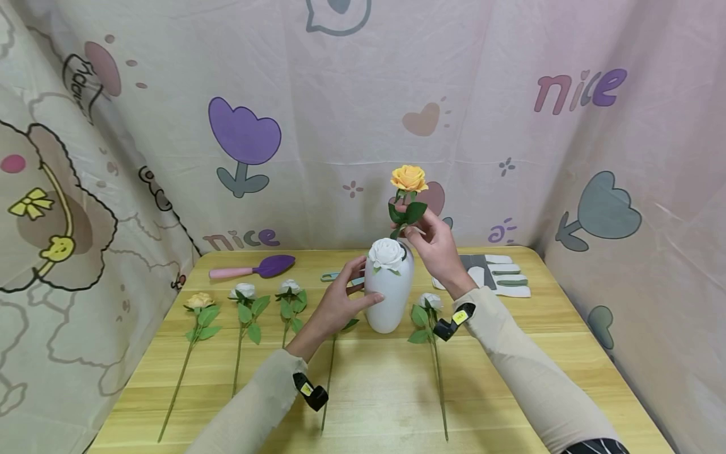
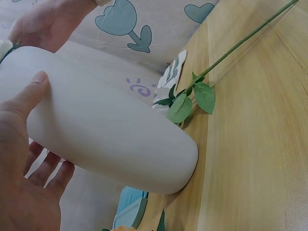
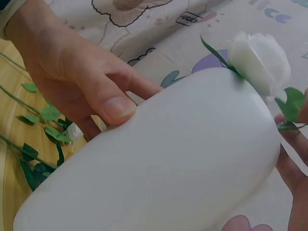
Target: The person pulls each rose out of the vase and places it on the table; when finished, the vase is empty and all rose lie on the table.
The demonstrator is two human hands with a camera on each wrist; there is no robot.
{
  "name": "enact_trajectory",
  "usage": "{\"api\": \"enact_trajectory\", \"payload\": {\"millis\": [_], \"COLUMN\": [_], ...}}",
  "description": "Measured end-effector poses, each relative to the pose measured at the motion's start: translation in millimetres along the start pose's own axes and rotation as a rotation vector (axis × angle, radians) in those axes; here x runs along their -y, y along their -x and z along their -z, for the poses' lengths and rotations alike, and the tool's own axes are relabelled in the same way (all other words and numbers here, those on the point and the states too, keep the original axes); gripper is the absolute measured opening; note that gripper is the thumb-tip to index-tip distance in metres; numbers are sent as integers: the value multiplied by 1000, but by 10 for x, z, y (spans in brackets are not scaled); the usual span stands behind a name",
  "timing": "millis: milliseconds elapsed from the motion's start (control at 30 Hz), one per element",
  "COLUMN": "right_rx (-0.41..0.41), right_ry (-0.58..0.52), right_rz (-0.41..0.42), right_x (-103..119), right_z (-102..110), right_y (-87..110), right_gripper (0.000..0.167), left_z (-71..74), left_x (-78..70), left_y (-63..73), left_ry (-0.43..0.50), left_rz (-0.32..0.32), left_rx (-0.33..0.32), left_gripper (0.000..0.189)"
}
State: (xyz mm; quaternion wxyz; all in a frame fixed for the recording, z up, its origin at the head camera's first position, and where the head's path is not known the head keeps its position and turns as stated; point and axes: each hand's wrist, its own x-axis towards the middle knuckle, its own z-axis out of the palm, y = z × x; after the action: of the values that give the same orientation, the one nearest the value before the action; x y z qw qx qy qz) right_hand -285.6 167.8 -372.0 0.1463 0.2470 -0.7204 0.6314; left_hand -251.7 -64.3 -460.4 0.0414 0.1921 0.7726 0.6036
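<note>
A white vase (image 1: 391, 306) stands upright on the wooden table. My left hand (image 1: 339, 302) grips its left side, thumb across the front and fingers behind. In the right wrist view, a white rose (image 3: 260, 62) rests at the vase mouth, its bloom against the rim. My right hand (image 1: 435, 249) pinches a yellow rose (image 1: 409, 179) by the stem near its leaves, just above the mouth. The lower stem is hidden behind the white bloom, so I cannot tell how deep it reaches into the vase.
Several roses lie on the table: a yellow one (image 1: 200, 301) and white ones (image 1: 244, 291) to the left, another white rose (image 1: 430, 301) right of the vase. Behind are a purple trowel (image 1: 275, 266), grey-white gloves (image 1: 510, 287) and a light-blue ridged object (image 2: 131, 208). A printed curtain (image 1: 340, 88) hangs close behind.
</note>
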Motion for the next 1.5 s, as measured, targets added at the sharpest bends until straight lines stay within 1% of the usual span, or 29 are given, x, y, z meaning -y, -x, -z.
{"api": "enact_trajectory", "payload": {"millis": [133,300,400,567,733,867,933,1067,1133,1300,1500], "right_rx": [25,11,-20,-98,-123,-128,-116,-86,-90,-157,-239], "right_ry": [10,9,2,31,25,8,2,-38,-52,-98,-193], "right_rz": [8,27,31,10,20,23,24,39,48,90,122], "right_x": [-15,-32,-31,-10,6,3,0,-1,13,105,280], "right_z": [19,26,25,22,4,-13,-13,11,33,109,257], "right_y": [-2,-5,-12,-21,-36,-36,-32,-40,-54,-135,-234], "right_gripper": [48,46,45,37,36,28,26,31,33,33,38], "left_z": [0,-2,-2,-4,2,5,4,6,7,4,3], "left_x": [5,2,7,17,15,15,14,11,8,17,19], "left_y": [0,-3,-5,-4,5,3,1,3,4,-1,1], "left_ry": [0,9,7,1,-4,-5,-5,-2,-2,6,7], "left_rz": [-11,-8,-9,-19,-24,-26,-27,-25,-23,-24,-22], "left_rx": [-3,-3,-5,-9,-7,-5,-5,-3,-2,4,1], "left_gripper": [84,83,83,83,84,85,84,84,84,83,83]}}
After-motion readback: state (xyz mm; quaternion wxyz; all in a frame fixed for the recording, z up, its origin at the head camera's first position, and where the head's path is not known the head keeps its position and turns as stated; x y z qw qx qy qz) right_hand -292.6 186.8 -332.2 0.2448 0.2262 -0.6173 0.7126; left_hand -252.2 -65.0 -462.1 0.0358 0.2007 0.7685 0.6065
